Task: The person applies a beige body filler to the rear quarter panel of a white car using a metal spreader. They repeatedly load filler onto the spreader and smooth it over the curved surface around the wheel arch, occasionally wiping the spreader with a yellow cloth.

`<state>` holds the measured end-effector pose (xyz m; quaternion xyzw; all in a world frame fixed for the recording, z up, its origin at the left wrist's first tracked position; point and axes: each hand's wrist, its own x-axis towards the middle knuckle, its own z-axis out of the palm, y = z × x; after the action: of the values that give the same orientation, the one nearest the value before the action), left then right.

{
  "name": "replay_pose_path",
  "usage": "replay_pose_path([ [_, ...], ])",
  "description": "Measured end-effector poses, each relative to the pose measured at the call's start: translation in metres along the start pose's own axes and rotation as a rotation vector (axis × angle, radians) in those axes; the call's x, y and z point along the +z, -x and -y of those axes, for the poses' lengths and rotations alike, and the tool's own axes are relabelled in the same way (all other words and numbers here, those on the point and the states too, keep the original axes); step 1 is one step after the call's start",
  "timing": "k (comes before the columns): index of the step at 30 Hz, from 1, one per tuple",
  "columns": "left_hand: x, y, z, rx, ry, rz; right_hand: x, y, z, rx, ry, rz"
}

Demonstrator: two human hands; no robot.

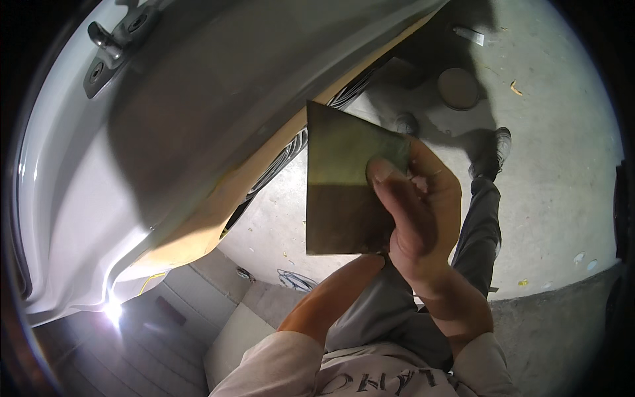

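My right hand (423,205) is closed on a thin, stiff-looking, roughly square sheet (340,192), its thumb pressed on the near face. The sheet is olive in its upper part, where light falls, and dark brown below. I cannot make out its exact kind. My left forearm (340,294) reaches up behind the sheet and my right wrist; the left hand itself is hidden there. To the left of the sheet is a grey vehicle body panel (178,126), apart from it, with tan masking paper (198,221) along its lower edge.
A metal latch loop (106,43) is bolted to the panel at upper left. A bright lamp (114,311) shines below it. On the concrete floor (555,178) lie a round lid-like disc (458,88), a tube (469,35), scraps and a coiled cable (296,280).
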<state>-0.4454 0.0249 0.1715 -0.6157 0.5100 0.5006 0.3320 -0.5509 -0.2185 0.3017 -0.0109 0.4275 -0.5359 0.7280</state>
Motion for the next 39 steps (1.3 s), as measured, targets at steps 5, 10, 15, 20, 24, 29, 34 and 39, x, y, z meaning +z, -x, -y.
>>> replay_pose_path([
  [5, 0.000, -0.003, 0.005, 0.003, -0.024, 0.007, -0.007, -0.013, -0.005, -0.004, 0.000, -0.008],
  [10, 0.003, 0.001, 0.009, -0.010, -0.033, 0.007, -0.006, -0.012, -0.014, 0.063, -0.065, -0.019],
  [15, 0.004, 0.005, 0.011, -0.015, -0.037, 0.013, -0.003, -0.007, -0.017, 0.005, 0.040, 0.011],
  [20, 0.007, 0.008, 0.013, -0.015, -0.032, 0.014, 0.005, -0.001, -0.019, 0.013, -0.035, 0.046],
  [24, 0.010, 0.014, 0.014, -0.012, -0.030, 0.024, 0.016, 0.012, -0.017, 0.042, -0.036, 0.062],
  [29, 0.012, 0.020, 0.018, -0.010, -0.027, 0.024, 0.028, 0.025, -0.012, 0.127, 0.037, 0.121],
  [34, 0.014, 0.022, 0.021, -0.008, -0.026, 0.026, 0.041, 0.034, -0.015, 0.055, -0.122, 0.223],
  [39, 0.014, 0.025, 0.022, -0.004, -0.031, 0.024, 0.038, 0.043, -0.005, 0.165, -0.108, 0.434],
])
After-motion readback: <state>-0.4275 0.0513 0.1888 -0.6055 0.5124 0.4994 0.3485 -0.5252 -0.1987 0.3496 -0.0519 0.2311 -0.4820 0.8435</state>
